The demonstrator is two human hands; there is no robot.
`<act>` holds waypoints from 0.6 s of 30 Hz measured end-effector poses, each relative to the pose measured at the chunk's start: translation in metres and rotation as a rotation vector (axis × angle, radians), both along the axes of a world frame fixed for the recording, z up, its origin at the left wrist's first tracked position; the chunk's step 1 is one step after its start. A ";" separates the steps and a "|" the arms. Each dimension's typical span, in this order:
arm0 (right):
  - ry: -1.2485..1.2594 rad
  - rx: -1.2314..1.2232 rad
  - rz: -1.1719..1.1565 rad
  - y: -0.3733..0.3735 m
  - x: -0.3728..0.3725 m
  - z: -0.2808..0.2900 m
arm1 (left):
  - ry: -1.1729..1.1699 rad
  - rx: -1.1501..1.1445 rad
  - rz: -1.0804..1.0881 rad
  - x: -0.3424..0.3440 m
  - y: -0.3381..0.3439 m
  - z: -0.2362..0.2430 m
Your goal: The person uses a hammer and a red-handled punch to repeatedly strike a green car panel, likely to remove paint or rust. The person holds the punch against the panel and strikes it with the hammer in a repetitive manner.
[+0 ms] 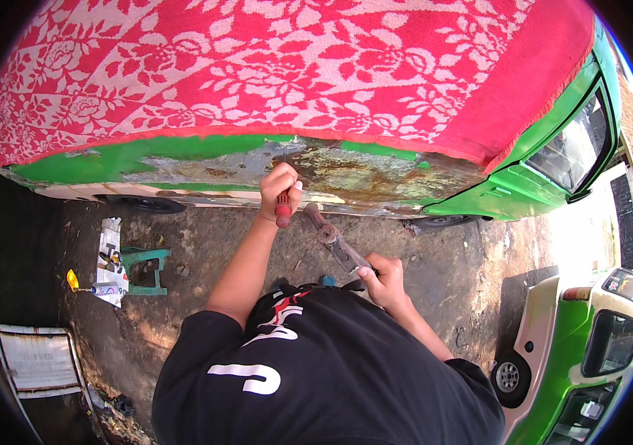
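My left hand (278,189) is wrapped round a red-handled tool (283,213), held up against the side of a green van (205,152). Its handle end points back toward me; my fist and the panel hide its tip, so its exact kind does not show. Around it the bodywork (376,172) is scraped to grey filler, peeling paint and brown rust. Closed on the lower end of a worn, rusty metal tool with a round joint (330,236) is my right hand (385,283). That tool's head reaches up close to the red handle, seemingly apart from it.
A red and white floral cloth (257,70) covers the van's upper part. To the left on the ground are a green plastic stool (147,271), a printed sheet (109,256) and a spray can (105,288). Another green and white vehicle (565,356) stands at lower right.
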State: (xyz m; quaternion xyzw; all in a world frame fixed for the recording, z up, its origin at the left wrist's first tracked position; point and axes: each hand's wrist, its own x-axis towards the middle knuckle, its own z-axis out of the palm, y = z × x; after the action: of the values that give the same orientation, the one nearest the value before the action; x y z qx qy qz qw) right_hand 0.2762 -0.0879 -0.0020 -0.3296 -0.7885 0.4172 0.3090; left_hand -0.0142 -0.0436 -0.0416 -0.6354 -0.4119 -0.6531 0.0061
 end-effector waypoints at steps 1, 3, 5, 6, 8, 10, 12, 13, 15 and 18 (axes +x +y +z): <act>-0.001 -0.030 -0.010 0.001 0.001 -0.001 | -0.006 0.020 -0.003 -0.002 -0.001 0.005; -0.002 -0.043 -0.012 0.004 0.003 0.001 | -0.010 0.069 -0.005 -0.004 0.000 0.014; 0.009 -0.045 -0.028 0.006 0.003 -0.001 | -0.009 0.084 -0.018 -0.006 0.001 0.023; 0.044 -0.054 -0.041 0.006 0.001 -0.001 | 0.000 0.077 -0.010 -0.007 0.001 0.023; 0.060 -0.057 -0.053 0.008 -0.002 -0.007 | 0.032 0.072 -0.001 -0.009 0.002 0.023; 0.071 -0.061 -0.059 0.007 -0.004 -0.009 | 0.042 0.059 -0.002 -0.011 0.002 0.022; 0.075 -0.065 -0.060 0.006 -0.007 -0.009 | 0.032 0.038 -0.013 -0.012 0.001 0.020; 0.072 -0.072 -0.055 0.005 -0.008 -0.008 | 0.036 0.039 -0.010 -0.012 0.001 0.020; 0.064 -0.085 -0.045 0.002 -0.009 -0.005 | 0.045 0.042 -0.004 -0.012 0.001 0.019; 0.044 -0.064 -0.045 0.000 -0.011 -0.004 | 0.027 0.020 -0.008 -0.012 0.002 0.021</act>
State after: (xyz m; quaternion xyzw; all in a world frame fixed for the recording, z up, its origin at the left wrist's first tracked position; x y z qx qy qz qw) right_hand 0.2656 -0.0880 -0.0059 -0.3478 -0.7602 0.4424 0.3246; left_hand -0.0260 -0.0421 -0.0207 -0.6457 -0.4024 -0.6488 0.0153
